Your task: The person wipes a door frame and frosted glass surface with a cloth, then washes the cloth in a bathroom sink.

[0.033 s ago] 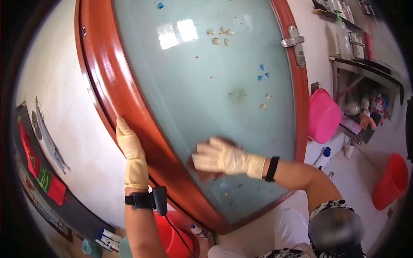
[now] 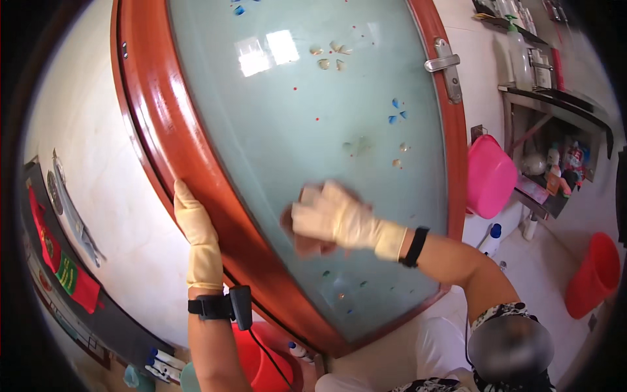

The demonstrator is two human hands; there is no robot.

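Note:
A wooden-framed door (image 2: 171, 91) with a frosted glass panel (image 2: 261, 130) stands in front of me. Against the lower part of the glass, my right hand (image 2: 336, 219), in a cream rubber glove, presses a brown cloth (image 2: 302, 243). The fingers bend over the cloth, which sticks out on both sides of the hand. My left hand (image 2: 196, 222), gloved alike, rests along the door's left stile with its fingers stretched upward and holds nothing. Blue and pale petal-shaped decorations (image 2: 331, 57) dot the panel. A metal lever handle (image 2: 444, 63) sits on the right stile.
To the right hang a pink basin (image 2: 490, 176) and a dark shelf unit (image 2: 555, 98) with bottles. A red bin (image 2: 593, 274) stands on the tiled floor. Below my left arm is a red bucket (image 2: 261, 359). A light wall (image 2: 85, 130) lies left of the door.
My right hand and the cloth have slid a little up the glass, and its fingers are more bent. The left hand stays at the door's stile.

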